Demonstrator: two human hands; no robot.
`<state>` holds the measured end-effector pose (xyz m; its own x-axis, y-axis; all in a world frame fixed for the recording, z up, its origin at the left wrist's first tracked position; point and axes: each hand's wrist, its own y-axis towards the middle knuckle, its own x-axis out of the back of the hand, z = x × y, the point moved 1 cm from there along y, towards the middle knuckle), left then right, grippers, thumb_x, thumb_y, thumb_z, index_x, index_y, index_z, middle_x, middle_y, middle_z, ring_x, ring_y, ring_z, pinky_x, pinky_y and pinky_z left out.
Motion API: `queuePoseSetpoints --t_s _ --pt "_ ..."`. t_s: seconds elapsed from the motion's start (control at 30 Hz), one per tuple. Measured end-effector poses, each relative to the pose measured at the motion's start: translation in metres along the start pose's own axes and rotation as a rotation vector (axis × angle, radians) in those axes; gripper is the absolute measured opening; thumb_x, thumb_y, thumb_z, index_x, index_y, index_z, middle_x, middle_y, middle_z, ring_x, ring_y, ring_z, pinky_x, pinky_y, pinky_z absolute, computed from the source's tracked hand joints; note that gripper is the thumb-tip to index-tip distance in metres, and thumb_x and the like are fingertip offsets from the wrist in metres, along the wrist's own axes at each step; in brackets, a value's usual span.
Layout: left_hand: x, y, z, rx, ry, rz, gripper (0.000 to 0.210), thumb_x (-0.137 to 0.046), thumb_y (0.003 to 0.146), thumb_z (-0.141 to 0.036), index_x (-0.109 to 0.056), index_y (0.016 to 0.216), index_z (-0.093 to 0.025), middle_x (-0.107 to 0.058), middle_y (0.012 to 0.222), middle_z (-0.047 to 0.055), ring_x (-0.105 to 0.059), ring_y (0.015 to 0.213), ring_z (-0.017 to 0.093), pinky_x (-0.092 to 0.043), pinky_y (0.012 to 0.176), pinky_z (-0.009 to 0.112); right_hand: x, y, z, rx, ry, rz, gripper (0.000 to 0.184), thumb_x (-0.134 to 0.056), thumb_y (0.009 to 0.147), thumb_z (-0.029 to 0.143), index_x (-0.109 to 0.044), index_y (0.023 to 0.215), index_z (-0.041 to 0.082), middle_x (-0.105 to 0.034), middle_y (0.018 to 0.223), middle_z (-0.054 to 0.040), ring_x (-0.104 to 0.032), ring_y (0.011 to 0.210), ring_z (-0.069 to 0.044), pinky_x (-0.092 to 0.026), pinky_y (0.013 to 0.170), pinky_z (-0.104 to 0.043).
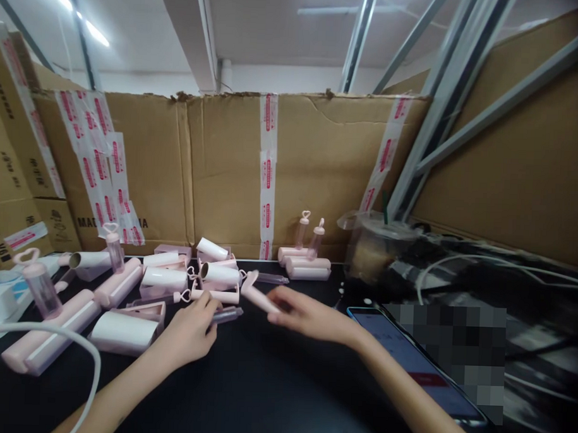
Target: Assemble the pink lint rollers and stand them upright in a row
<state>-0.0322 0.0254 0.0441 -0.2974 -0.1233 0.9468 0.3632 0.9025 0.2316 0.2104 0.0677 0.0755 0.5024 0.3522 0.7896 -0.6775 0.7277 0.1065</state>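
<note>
My left hand (195,327) is closed, its fingers curled at the near end of a clear plastic handle tube (227,315) that points right, low over the black table. To its right, my right hand (309,313) pinches a slim pale-pink plastic piece with a rounded end cap (259,295), tilted up to the left. Behind my left hand, a white paper roll (220,275) lies on an open pink lint roller case (220,296). Another clear tube (272,278) lies behind the pink piece. A clear tube with a heart loop (160,300) rests left of my left hand.
Several pink lint rollers (60,328) and white rolls (124,332) crowd the left side. Two more rollers (308,268) stand by the cardboard wall (224,164). At right are a drink cup (375,251), a phone (416,366) and cables. A white cable (96,368) crosses the near left.
</note>
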Motion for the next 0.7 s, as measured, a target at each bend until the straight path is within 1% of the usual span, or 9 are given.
queuePoseSetpoints --t_s 0.07,0.13,0.23,0.3,0.37,0.47,0.57,0.63,0.7 --pt "0.006 -0.001 -0.007 0.023 -0.113 -0.051 0.029 -0.040 0.081 -0.020 -0.045 0.109 -0.023 -0.059 0.099 0.004 -0.061 0.082 0.020 -0.043 0.071 0.029 0.002 0.003 -0.004 0.010 0.284 -0.110 0.035 -0.052 0.082 0.044 -0.048 0.105 0.017 -0.056 0.090 -0.0040 -0.056 0.077 -0.015 -0.045 0.066 -0.026" --pt "0.008 -0.002 -0.013 0.037 -0.220 -0.075 0.031 -0.036 0.084 -0.026 -0.040 0.115 -0.025 -0.061 0.091 0.001 -0.062 0.076 0.019 -0.043 0.068 0.027 -0.002 0.006 -0.005 0.019 0.524 -0.171 0.044 -0.055 0.081 0.045 -0.042 0.113 0.019 -0.056 0.090 -0.0032 -0.057 0.077 -0.014 -0.046 0.067 -0.026" --pt "0.007 -0.005 -0.017 0.014 -0.291 -0.077 0.032 -0.033 0.087 -0.032 -0.037 0.119 -0.026 -0.061 0.090 0.001 -0.062 0.078 0.020 -0.042 0.070 0.028 -0.016 0.009 -0.002 -0.034 0.706 -0.124 0.048 -0.051 0.083 0.048 -0.038 0.121 0.021 -0.058 0.090 -0.0037 -0.060 0.077 -0.015 -0.047 0.065 -0.026" --pt "0.004 -0.005 -0.018 -0.005 -0.295 -0.071 0.033 -0.034 0.087 -0.033 -0.037 0.119 -0.026 -0.061 0.089 0.001 -0.062 0.079 0.020 -0.043 0.071 0.029 -0.023 0.009 0.002 -0.069 0.757 -0.102 0.047 -0.048 0.084 0.049 -0.041 0.122 0.022 -0.060 0.090 -0.0044 -0.062 0.078 -0.015 -0.047 0.062 -0.024" --pt "0.002 -0.005 -0.018 -0.008 -0.291 -0.069 0.036 -0.036 0.086 -0.037 -0.038 0.120 -0.026 -0.062 0.087 0.001 -0.062 0.076 0.020 -0.043 0.070 0.029 -0.027 0.009 0.005 -0.070 0.782 -0.109 0.048 -0.050 0.083 0.049 -0.042 0.123 0.023 -0.062 0.091 -0.0046 -0.062 0.078 -0.016 -0.046 0.059 -0.022" --pt "-0.001 -0.005 -0.016 -0.017 -0.293 -0.102 0.039 -0.037 0.086 -0.044 -0.044 0.121 -0.028 -0.063 0.092 0.002 -0.061 0.077 0.020 -0.044 0.072 0.029 -0.027 0.008 0.009 -0.051 0.778 -0.113 0.051 -0.054 0.081 0.048 -0.045 0.125 0.023 -0.062 0.097 -0.0058 -0.062 0.078 -0.016 -0.044 0.055 -0.020" --pt "-0.004 -0.004 -0.015 -0.042 -0.371 -0.125 0.040 -0.040 0.085 -0.044 -0.049 0.120 -0.028 -0.063 0.096 0.003 -0.059 0.077 0.019 -0.043 0.074 0.028 -0.022 0.006 0.011 -0.010 0.732 -0.085 0.051 -0.056 0.080 0.046 -0.048 0.125 0.023 -0.062 0.097 -0.0053 -0.060 0.078 -0.016 -0.043 0.056 -0.021" --pt "-0.007 -0.004 -0.015 -0.049 -0.501 -0.067 0.041 -0.040 0.085 -0.044 -0.050 0.120 -0.025 -0.063 0.084 0.001 -0.056 0.068 0.016 -0.042 0.068 0.025 -0.019 0.004 0.011 0.033 0.685 -0.055 0.051 -0.056 0.081 0.044 -0.048 0.126 0.021 -0.062 0.092 -0.0043 -0.058 0.076 -0.015 -0.042 0.058 -0.021" --pt "-0.010 -0.004 -0.016 -0.040 -0.668 0.017 0.042 -0.040 0.086 -0.044 -0.050 0.120 -0.021 -0.055 0.066 -0.002 -0.049 0.057 0.012 -0.039 0.058 0.022 -0.018 0.003 0.010 0.063 0.635 -0.035 0.052 -0.056 0.082 0.042 -0.047 0.128 0.020 -0.061 0.086 -0.0033 -0.055 0.074 -0.014 -0.041 0.058 -0.021"
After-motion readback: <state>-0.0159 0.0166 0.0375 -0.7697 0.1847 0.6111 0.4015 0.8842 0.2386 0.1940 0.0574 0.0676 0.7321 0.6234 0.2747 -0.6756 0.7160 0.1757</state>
